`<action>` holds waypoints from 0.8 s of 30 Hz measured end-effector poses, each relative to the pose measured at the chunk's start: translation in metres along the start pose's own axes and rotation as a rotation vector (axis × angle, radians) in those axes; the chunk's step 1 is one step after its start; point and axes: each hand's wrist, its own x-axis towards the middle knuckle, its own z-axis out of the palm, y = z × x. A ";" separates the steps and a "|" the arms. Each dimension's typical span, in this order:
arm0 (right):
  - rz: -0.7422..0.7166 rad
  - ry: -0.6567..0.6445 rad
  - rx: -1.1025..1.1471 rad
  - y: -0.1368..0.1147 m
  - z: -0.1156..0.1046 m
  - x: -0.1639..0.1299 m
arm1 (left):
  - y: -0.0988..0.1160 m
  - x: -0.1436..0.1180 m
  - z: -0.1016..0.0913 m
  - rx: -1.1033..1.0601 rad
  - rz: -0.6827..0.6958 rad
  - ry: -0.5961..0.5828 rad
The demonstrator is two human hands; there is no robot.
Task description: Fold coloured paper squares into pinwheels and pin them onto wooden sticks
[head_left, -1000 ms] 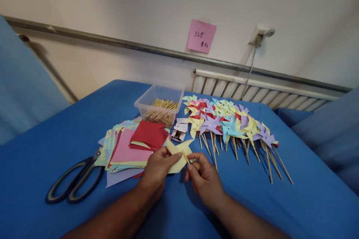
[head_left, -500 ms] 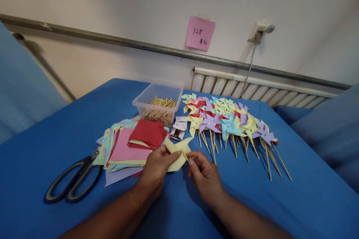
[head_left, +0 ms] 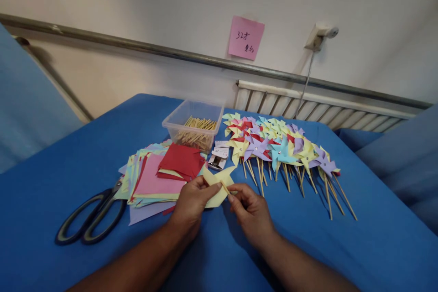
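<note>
L hand [head_left: 192, 200] & R hand [head_left: 249, 210] close together, both pinching pale yellow folded paper pinwheel [head_left: 216, 182] w/ thin wooden stick [head_left: 225, 187], just above blue-cloth worktop [head_left: 342, 246], btwn stacked coloured paper squares [head_left: 155, 178] & finished pinwheels.

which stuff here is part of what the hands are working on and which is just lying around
In hand: yellow pinwheel, wooden stick, left hand, right hand.
Lying about: scissors, paper squares, stick tub, finished pinwheels, pink note.
</note>
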 end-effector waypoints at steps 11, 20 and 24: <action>-0.019 0.011 -0.007 -0.005 0.000 -0.001 | 0.000 0.000 -0.001 -0.045 -0.015 -0.017; -0.032 0.023 -0.037 -0.004 -0.001 0.000 | 0.001 -0.002 0.000 -0.050 -0.007 -0.009; -0.091 0.020 -0.101 -0.007 -0.002 0.000 | -0.001 0.000 -0.002 -0.043 -0.015 -0.012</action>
